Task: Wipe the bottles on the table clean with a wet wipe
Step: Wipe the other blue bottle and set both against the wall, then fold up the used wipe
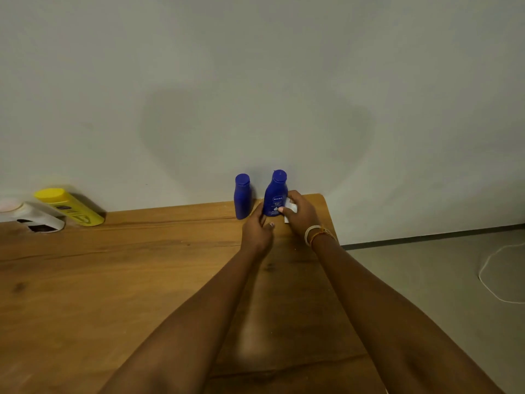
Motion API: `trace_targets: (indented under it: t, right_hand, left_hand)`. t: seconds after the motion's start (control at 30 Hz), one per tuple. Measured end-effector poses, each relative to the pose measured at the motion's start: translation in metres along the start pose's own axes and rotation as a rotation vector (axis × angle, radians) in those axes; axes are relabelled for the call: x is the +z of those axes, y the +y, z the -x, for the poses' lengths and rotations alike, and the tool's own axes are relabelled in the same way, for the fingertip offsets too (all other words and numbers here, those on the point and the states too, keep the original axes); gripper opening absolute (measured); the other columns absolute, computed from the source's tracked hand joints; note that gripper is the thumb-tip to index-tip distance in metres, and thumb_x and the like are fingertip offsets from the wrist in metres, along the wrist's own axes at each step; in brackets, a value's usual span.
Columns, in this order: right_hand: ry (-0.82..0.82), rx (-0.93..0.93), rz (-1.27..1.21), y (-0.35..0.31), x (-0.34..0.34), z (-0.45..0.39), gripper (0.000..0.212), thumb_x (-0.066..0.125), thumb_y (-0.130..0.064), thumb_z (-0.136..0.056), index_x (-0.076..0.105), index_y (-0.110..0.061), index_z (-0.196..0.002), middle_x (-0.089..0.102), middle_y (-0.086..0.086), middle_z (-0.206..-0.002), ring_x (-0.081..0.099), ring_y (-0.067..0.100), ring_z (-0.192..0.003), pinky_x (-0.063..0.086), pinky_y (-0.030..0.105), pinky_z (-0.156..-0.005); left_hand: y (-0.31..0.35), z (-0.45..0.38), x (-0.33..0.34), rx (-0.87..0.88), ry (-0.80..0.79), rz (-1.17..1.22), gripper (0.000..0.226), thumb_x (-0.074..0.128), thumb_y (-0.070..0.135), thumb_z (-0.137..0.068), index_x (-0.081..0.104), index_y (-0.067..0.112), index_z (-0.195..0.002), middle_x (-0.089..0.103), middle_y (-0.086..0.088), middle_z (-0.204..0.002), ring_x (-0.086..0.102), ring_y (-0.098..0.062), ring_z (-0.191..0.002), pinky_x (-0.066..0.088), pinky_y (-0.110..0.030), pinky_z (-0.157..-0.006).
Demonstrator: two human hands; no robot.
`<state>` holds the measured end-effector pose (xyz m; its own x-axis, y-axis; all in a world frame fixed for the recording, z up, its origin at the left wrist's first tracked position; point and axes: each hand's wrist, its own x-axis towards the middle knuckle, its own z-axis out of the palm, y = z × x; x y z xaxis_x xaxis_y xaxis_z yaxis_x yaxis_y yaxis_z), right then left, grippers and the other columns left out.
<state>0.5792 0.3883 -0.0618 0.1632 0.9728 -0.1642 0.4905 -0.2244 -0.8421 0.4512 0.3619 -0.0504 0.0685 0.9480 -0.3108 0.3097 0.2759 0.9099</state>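
Two dark blue bottles stand upright at the far edge of the wooden table (142, 265), by the wall. The right blue bottle (276, 194) shows a white label. My left hand (258, 227) grips its lower left side. My right hand (299, 213) presses a white wet wipe (290, 209) against the bottle's right side. The left blue bottle (242, 196) stands apart, untouched, just left of my hands.
A yellow bottle (71, 206) and a white bottle (32, 216) lean by the wall at the table's far left. The table's right edge runs close to my right arm. Beyond it lies grey floor with a white cable (488, 268).
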Motion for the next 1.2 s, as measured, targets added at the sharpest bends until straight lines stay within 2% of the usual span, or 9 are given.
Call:
trace_targets:
  t: [0.37,0.47,0.6,0.73,0.83,0.93,1.0,1.1,1.2]
  right_hand:
    - [0.04,0.015,0.004,0.002,0.007,-0.002,0.04,0.064,-0.023,-0.087,0.052,-0.008,-0.122,0.063,0.012,-0.119,0.061,0.029,-0.101,0.051,0.03,-0.082]
    - [0.04,0.038,-0.016,0.0,0.007,0.0,0.046,0.065,-0.024,-0.086,0.049,-0.009,-0.127,0.061,0.012,-0.123,0.061,0.029,-0.105,0.049,0.027,-0.082]
    - [0.072,0.157,-0.052,-0.004,0.005,0.009,0.064,0.069,-0.03,-0.083,0.04,-0.01,-0.137,0.054,0.011,-0.134,0.056,0.031,-0.114,0.05,0.035,-0.091]
    - [0.161,0.27,-0.166,-0.016,0.003,0.034,0.067,0.074,-0.028,-0.079,0.043,-0.009,-0.134,0.055,0.012,-0.13,0.057,0.03,-0.112,0.052,0.037,-0.091]
    - [0.218,0.375,-0.341,-0.032,-0.001,0.056,0.055,0.07,-0.012,-0.081,0.048,-0.004,-0.131,0.056,0.013,-0.128,0.057,0.032,-0.113,0.052,0.038,-0.091]
    - [0.234,0.511,-0.572,-0.053,-0.003,0.08,0.043,0.062,-0.004,-0.086,0.052,0.0,-0.127,0.059,0.015,-0.124,0.061,0.034,-0.104,0.055,0.037,-0.081]
    - [0.222,0.521,-0.609,-0.064,-0.004,0.097,0.037,0.058,-0.008,-0.089,0.055,0.0,-0.125,0.062,0.013,-0.12,0.063,0.032,-0.098,0.056,0.036,-0.077]
    - [0.199,0.476,-0.618,-0.083,-0.003,0.125,0.034,0.058,-0.011,-0.091,0.056,0.0,-0.123,0.063,0.01,-0.117,0.06,0.024,-0.095,0.051,0.026,-0.071]
    - [0.184,0.472,-0.668,-0.1,0.003,0.153,0.035,0.062,-0.005,-0.087,0.058,-0.002,-0.121,0.063,0.008,-0.11,0.062,0.025,-0.093,0.054,0.033,-0.077]
  left_hand:
    - [0.003,-0.012,0.003,-0.021,-0.02,-0.107,0.064,0.055,0.004,-0.092,0.026,0.013,-0.148,0.047,-0.006,-0.144,0.048,-0.023,-0.13,0.04,-0.031,-0.102]
    - [0.001,-0.013,0.006,-0.032,-0.02,-0.106,0.067,0.056,0.005,-0.091,0.024,0.014,-0.15,0.049,-0.007,-0.141,0.051,-0.023,-0.127,0.045,-0.036,-0.103]
    - [0.001,-0.004,0.006,-0.056,0.002,-0.11,0.071,0.054,0.003,-0.093,0.015,0.013,-0.152,0.039,-0.008,-0.15,0.04,-0.024,-0.137,0.039,-0.033,-0.104]
    - [0.004,0.019,-0.001,-0.095,0.019,-0.108,0.06,0.05,0.006,-0.095,0.025,0.009,-0.149,0.036,-0.009,-0.152,0.037,-0.024,-0.138,0.036,-0.032,-0.107]
    - [0.012,0.038,-0.013,-0.098,0.033,-0.126,0.044,0.048,0.012,-0.097,0.042,0.009,-0.14,0.049,-0.009,-0.142,0.047,-0.022,-0.13,0.039,-0.03,-0.103]
    - [0.021,0.059,-0.024,-0.094,0.035,-0.088,0.036,0.048,0.016,-0.098,0.052,0.01,-0.133,0.055,-0.005,-0.135,0.051,-0.02,-0.123,0.038,-0.025,-0.096]
    - [0.024,0.072,-0.031,-0.128,0.023,-0.028,0.032,0.049,0.02,-0.097,0.057,0.012,-0.127,0.059,-0.005,-0.129,0.057,-0.022,-0.115,0.045,-0.031,-0.1]
    - [0.032,0.097,-0.046,-0.168,0.003,0.121,0.02,0.049,0.026,-0.097,0.066,0.016,-0.102,0.069,-0.013,-0.103,0.067,-0.028,-0.091,0.055,-0.046,-0.086]
    - [0.043,0.122,-0.068,-0.181,0.003,0.184,0.019,0.05,0.029,-0.097,0.063,0.02,-0.088,0.068,-0.015,-0.096,0.063,-0.027,-0.08,0.055,-0.043,-0.079]
